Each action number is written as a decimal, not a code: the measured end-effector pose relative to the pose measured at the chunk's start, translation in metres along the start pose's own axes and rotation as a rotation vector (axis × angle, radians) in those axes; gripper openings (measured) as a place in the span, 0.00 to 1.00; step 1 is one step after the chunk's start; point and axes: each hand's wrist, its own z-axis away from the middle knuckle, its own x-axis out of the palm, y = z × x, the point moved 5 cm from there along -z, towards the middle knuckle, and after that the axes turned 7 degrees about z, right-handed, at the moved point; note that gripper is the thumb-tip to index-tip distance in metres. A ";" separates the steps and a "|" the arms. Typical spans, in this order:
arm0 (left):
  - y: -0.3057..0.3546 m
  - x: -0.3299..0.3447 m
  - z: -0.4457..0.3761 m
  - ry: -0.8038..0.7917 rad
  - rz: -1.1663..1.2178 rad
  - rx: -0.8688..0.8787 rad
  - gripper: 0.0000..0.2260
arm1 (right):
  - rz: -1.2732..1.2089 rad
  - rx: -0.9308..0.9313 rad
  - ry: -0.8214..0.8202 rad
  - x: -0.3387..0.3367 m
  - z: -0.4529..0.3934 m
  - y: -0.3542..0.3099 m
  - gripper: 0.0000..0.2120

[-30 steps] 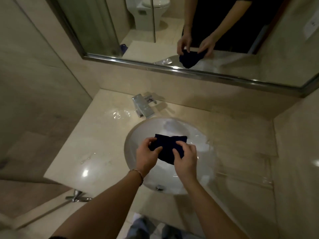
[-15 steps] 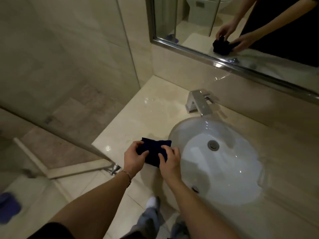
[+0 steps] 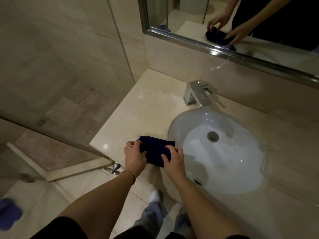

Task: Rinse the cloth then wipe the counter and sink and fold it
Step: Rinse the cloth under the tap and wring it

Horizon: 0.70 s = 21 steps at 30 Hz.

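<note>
Resting on one folded dark blue cloth (image 3: 156,153) are two hands: the left hand (image 3: 135,156) holds the cloth's left end with thumb and curled fingers pinched on its edge, and the right hand (image 3: 174,160) holds the right end, fingers bent down onto the fabric and thumb against its near side. One cloth is counted, lying flat on the beige tabletop (image 3: 138,116) at its near edge, just to the left of the sink (image 3: 179,125) and touching neither the bowl's inside nor the tap. A thin bracelet (image 3: 129,173) circles the left wrist. One white oval sink is sunk into the tabletop; inside it sits one round metal drain (image 3: 213,136), and an overflow slot (image 3: 198,181) shows on its near wall; whether any water stands in the bowl cannot be told. Beyond the sink, at its far rim, stands one square chrome faucet (image 3: 197,94), well apart from the cloth. Farther still, behind the faucet, one metal-framed mirror (image 3: 189,14) reflects both hands on the cloth.
</note>
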 end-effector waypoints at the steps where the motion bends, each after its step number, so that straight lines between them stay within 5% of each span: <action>1: 0.002 0.000 0.001 0.007 -0.017 -0.003 0.20 | 0.002 -0.005 -0.003 -0.002 0.001 0.001 0.17; 8: 0.059 0.010 -0.003 0.118 -0.217 0.225 0.21 | 0.065 0.056 0.235 -0.070 -0.005 0.019 0.19; 21: 0.212 0.202 0.095 -0.404 -0.322 0.668 0.29 | 0.122 0.429 0.642 -0.245 0.074 0.162 0.20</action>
